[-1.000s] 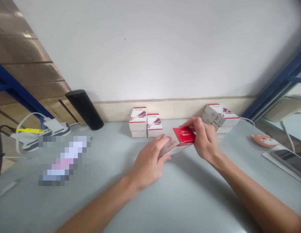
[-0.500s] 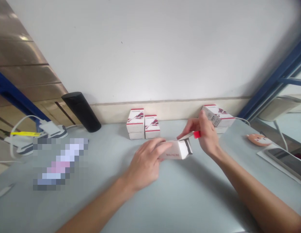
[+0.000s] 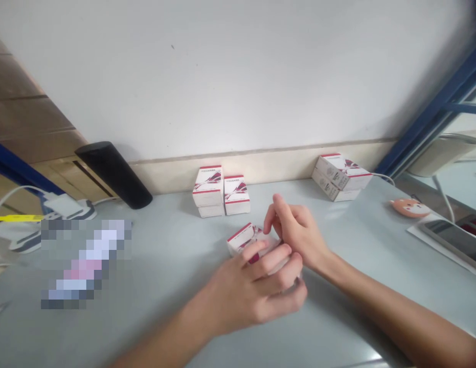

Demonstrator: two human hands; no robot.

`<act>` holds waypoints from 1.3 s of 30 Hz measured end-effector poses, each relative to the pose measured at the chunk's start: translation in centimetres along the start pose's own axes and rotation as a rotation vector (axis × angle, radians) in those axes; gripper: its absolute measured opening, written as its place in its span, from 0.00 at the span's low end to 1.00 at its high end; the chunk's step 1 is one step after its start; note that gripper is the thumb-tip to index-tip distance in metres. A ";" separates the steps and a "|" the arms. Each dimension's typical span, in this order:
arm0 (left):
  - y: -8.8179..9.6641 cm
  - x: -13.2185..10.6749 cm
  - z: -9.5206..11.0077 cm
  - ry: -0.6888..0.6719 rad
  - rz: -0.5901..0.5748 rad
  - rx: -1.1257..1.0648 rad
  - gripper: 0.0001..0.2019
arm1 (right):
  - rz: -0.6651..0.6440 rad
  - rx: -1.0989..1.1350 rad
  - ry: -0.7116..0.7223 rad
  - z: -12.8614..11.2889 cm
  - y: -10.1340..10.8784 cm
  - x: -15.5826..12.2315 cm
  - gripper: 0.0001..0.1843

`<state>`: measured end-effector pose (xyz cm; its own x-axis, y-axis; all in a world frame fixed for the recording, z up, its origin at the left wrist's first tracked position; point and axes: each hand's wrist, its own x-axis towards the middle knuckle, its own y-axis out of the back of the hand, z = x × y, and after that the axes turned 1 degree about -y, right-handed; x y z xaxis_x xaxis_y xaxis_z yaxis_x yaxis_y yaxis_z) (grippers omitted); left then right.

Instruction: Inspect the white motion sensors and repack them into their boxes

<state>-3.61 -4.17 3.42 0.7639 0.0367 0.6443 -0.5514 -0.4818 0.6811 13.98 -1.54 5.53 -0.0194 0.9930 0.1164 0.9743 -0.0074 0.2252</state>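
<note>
A white box with red trim (image 3: 243,239) lies tilted on the grey table (image 3: 348,327), partly hidden beneath my left hand (image 3: 256,286). My left fingers are wrapped over it. Just right of the box is my right hand (image 3: 297,232), its thumb and index finger raised and apart. Its fingertips are beside the box, and I see nothing held in them. The box's far end shows past my left fingers, while its near part is hidden.
Two stacks of white-and-red boxes (image 3: 207,186) (image 3: 236,195) and another pair (image 3: 339,174) stand along the wall. A black cylinder (image 3: 113,175) lies back left beside a pixelated object (image 3: 86,263). At right are a fox-shaped orange item (image 3: 410,207) and a tablet (image 3: 454,240).
My right hand has let go of the box and its red-ended piece. The box has moved left and turned under my left hand. The view has shifted slightly.
</note>
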 end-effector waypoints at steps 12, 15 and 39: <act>0.2 -0.8 -2.5 0.399 0.205 -0.140 0.15 | 0.268 -0.168 0.617 0.7 1.5 0.9 0.09; -0.2 -1.1 -3.3 0.362 0.327 -0.198 0.22 | 0.252 -0.477 0.996 1.3 1.8 0.8 0.21; 0.3 -1.6 -4.6 0.332 0.302 0.104 0.22 | -0.011 -0.632 0.886 1.3 1.2 0.8 0.21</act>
<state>-6.49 -0.34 4.19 0.4159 0.1518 0.8966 -0.6828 -0.5991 0.4182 15.46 -0.63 4.60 -0.4294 0.5572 0.7107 0.6867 -0.3097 0.6577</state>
